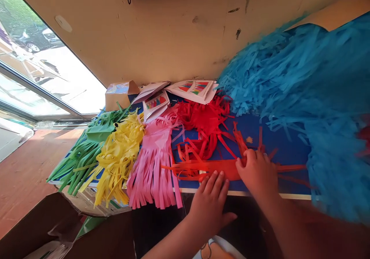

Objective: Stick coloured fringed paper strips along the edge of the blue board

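A strip of red fringed paper (202, 168) lies along the near edge of a blue board (286, 147). My left hand (211, 203) rests on the strip's near edge, fingers stretched flat and slightly spread. To its right, my right hand (258, 174) presses down on the red strip, its fingers curled over the paper. A heap of loose red fringe (205, 122) lies just behind the hands.
Left of the red lie pink fringe (154, 160), yellow fringe (118, 157) and green fringe (86, 151), hanging over the board's edge. A big blue fringe mass (312, 97) fills the right. White printed cards (193, 89) and a small cardboard box (120, 94) sit by the wall. A brown carton (43, 228) is lower left.
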A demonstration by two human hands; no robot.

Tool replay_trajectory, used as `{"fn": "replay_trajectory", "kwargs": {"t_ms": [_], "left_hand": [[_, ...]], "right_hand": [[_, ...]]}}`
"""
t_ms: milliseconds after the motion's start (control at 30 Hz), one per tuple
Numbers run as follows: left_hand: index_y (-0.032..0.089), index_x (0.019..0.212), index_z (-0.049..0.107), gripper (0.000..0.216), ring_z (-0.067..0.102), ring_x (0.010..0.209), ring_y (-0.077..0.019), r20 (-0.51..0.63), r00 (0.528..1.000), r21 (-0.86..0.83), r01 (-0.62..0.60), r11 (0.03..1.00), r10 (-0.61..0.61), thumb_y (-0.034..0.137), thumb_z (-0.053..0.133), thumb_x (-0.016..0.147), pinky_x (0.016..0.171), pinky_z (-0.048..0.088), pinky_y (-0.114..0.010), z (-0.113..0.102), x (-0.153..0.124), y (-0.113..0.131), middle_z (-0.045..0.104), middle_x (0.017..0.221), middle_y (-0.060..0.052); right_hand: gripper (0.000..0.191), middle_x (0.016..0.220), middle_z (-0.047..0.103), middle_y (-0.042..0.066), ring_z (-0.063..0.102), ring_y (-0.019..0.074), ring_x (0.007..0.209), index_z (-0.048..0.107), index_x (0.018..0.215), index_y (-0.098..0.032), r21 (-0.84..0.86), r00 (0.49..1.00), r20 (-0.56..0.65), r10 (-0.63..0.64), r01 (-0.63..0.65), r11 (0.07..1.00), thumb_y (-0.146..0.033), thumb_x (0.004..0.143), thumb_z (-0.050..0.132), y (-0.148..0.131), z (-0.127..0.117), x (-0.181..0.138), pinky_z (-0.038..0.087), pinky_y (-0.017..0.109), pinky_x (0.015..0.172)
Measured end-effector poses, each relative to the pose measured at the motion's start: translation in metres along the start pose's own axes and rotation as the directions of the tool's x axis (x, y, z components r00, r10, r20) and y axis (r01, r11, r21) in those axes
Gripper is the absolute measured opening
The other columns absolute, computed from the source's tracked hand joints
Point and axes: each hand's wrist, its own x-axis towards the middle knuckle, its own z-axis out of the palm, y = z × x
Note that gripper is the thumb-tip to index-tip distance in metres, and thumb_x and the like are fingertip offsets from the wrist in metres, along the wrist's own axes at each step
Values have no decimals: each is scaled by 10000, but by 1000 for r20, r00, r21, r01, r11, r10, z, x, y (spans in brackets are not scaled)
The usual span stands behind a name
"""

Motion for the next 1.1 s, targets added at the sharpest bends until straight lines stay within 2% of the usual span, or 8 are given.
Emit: {"fn": "replay_trajectory", "kwargs": {"t_ms": [67,133,233,300,600,833,1000,1100], "left_hand": [[152,1347,402,787,371,1283,-258,22,1000,-26,9,1000,-8,686,455,771,1008,334,-376,1,-1,0,350,1431,-90],[159,1366,371,793,347,1297,-256,45,999,-54,9,998,-7,675,463,771,1018,325,-380,4,-2,-2,329,1444,-79],[154,1372,364,729,310,1317,-252,54,998,-92,-10,996,15,593,468,800,1031,308,-378,9,-4,-5,349,1437,-73],[143,1377,353,729,283,1330,-253,74,997,-103,-28,994,36,546,497,787,1040,295,-377,10,-5,-8,352,1436,-78],[148,1353,383,669,332,1303,-219,45,998,-39,-43,998,45,558,470,832,1025,311,-337,-1,-11,-15,348,1440,-56],[205,1231,508,401,517,1085,-197,-34,999,61,-31,998,33,393,501,877,906,392,-333,-2,-22,-17,571,1234,-37],[216,1120,564,240,563,900,-161,-74,993,136,-82,987,92,228,465,902,810,410,-319,-2,-16,-23,615,1098,-34],[198,1004,598,172,536,1002,-174,-76,991,144,-97,985,108,224,460,905,822,403,-317,-4,-12,-25,582,1174,-37]], "right_hand": [[139,798,633,90,577,237,791,578,783,-164,123,964,-263,-41,75,990,-258,826,486,6,-6,-11,420,347,679],[113,859,652,84,584,214,863,587,821,-175,215,882,-434,-187,303,928,-230,830,489,8,-11,-27,425,366,814],[313,1110,620,115,505,224,1118,563,1093,-133,218,732,-371,-572,667,712,-301,851,458,4,-7,-54,361,385,962],[523,1250,536,157,416,242,1221,486,1227,-60,176,665,-255,-702,746,642,-424,856,431,3,4,-67,336,388,985],[647,1324,446,216,429,306,1195,467,1251,-6,-85,838,-98,-536,530,844,-507,903,254,43,20,-75,287,533,956],[515,1250,539,155,533,289,1044,583,1136,-84,-200,793,-234,-563,527,826,-490,834,485,37,9,-78,347,460,863],[343,1213,584,74,516,216,1108,566,1157,-168,-96,680,-318,-661,670,736,-320,852,522,28,13,-72,315,397,937],[245,1139,632,35,546,184,1076,588,1097,-195,58,724,-320,-611,659,750,-210,878,478,24,21,-74,294,395,976]]}}
